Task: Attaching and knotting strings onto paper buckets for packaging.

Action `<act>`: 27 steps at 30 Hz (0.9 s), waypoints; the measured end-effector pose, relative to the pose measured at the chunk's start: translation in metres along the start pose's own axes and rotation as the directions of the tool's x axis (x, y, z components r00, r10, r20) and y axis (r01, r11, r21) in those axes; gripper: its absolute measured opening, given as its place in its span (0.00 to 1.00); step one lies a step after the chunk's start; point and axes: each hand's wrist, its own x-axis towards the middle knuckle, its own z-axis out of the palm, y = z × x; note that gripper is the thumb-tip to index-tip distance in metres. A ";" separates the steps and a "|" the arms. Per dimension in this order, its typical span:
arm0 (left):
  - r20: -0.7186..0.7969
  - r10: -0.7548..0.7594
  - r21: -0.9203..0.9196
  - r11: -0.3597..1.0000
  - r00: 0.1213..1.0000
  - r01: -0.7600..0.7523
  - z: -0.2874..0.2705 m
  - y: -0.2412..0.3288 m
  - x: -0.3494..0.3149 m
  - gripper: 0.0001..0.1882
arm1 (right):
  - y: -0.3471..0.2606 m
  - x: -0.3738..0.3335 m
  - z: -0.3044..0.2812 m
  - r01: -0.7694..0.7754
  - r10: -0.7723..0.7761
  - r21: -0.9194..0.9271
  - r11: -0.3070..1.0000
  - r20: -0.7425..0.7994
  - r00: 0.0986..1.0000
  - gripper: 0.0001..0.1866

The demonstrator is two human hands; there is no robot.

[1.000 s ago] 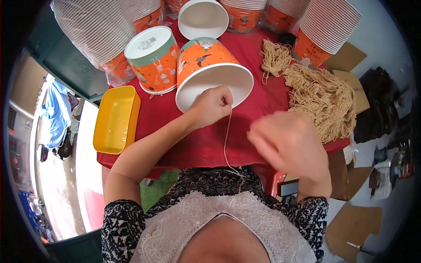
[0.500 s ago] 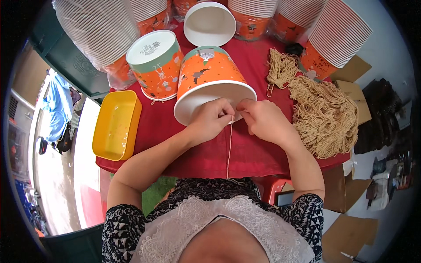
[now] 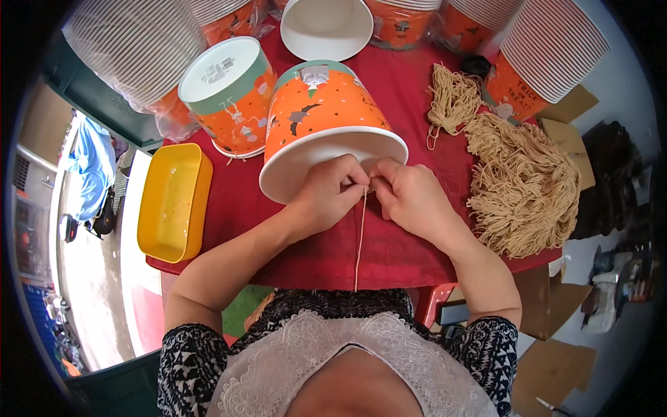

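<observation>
At the tilted bucket [image 3: 321, 104] in front, cord [image 3: 359, 243] is pinched by the left hand [image 3: 331, 193]; the right hand [image 3: 411, 200] is bunched alongside, its grip hidden; a long end is left loose. At the upturned bucket [image 3: 240, 115], cord is already seen.
</observation>
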 end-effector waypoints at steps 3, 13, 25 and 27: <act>0.018 -0.051 0.024 0.998 0.999 0.050 -0.002 0.006 0.001 0.05 | 0.002 0.000 -0.001 -0.021 0.020 0.028 0.999 0.010 1.000 0.06; 0.023 -0.087 -0.128 0.988 0.996 0.090 -0.001 0.000 0.001 0.04 | -0.016 0.000 -0.012 -0.288 0.196 0.354 0.890 0.271 0.942 0.06; 0.097 -0.083 -0.176 0.979 0.992 0.099 -0.006 -0.004 0.005 0.04 | 0.005 0.003 -0.005 0.167 -0.168 0.078 0.983 0.001 0.986 0.05; 0.103 -0.070 -0.178 0.980 0.992 0.088 -0.007 -0.003 0.004 0.04 | 0.007 0.005 0.000 0.224 -0.220 0.068 0.972 -0.071 0.973 0.04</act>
